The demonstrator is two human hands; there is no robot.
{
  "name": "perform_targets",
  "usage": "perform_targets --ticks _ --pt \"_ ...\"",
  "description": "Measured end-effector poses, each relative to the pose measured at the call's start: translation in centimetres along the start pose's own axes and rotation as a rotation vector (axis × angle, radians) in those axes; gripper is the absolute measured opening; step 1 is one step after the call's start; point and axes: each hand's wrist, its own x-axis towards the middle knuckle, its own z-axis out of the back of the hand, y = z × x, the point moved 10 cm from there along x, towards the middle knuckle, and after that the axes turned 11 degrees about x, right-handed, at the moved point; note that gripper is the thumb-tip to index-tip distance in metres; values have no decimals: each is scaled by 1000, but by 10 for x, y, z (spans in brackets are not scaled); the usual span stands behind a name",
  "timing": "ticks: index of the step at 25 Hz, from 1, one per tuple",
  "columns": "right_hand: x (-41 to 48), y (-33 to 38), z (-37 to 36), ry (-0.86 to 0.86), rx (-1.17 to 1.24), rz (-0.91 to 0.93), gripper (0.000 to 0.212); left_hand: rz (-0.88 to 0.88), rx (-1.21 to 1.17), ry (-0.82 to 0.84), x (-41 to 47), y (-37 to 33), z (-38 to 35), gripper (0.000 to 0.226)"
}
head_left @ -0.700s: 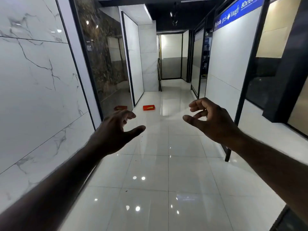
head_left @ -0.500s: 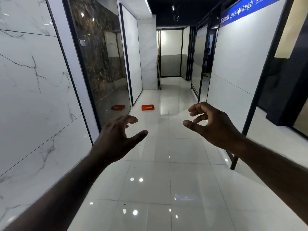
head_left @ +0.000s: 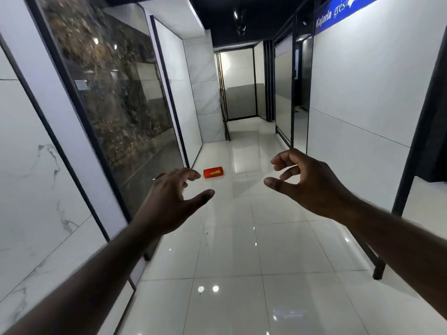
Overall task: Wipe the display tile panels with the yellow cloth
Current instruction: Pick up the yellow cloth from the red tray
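Both my hands hang in the air over a glossy tiled corridor and hold nothing. My left hand point(head_left: 169, 204) has loosely curled fingers and its thumb stuck out. My right hand point(head_left: 307, 182) is also loosely curled. Ahead on the floor lies a red tray point(head_left: 208, 175) with something yellow point(head_left: 216, 172) in it, possibly the cloth. Tall display tile panels line both sides: a white marble panel point(head_left: 36, 165) and a dark brown stone panel point(head_left: 116, 97) on the left, a plain white panel point(head_left: 362, 93) on the right.
Black metal frames edge the panels; one frame foot point(head_left: 378, 272) stands on the floor at the right. A blue sign point(head_left: 343, 10) tops the right panel. The corridor floor point(head_left: 242, 262) runs on to more panels point(head_left: 239, 85) at the far end.
The view has moved forward along the corridor and tilted; the red tray looks nearer. Both hands keep nearly the same loose pose in front of me.
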Motion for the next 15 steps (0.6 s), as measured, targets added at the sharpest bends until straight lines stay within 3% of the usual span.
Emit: perform_targets --ticks 6,15 --pt "208 -82 -9 29 20 64 44 76 37 -12 183 57 -48 94" --pt "474 -229 -99 81 8 123 47 119 63 -55 421 197 -148 92"
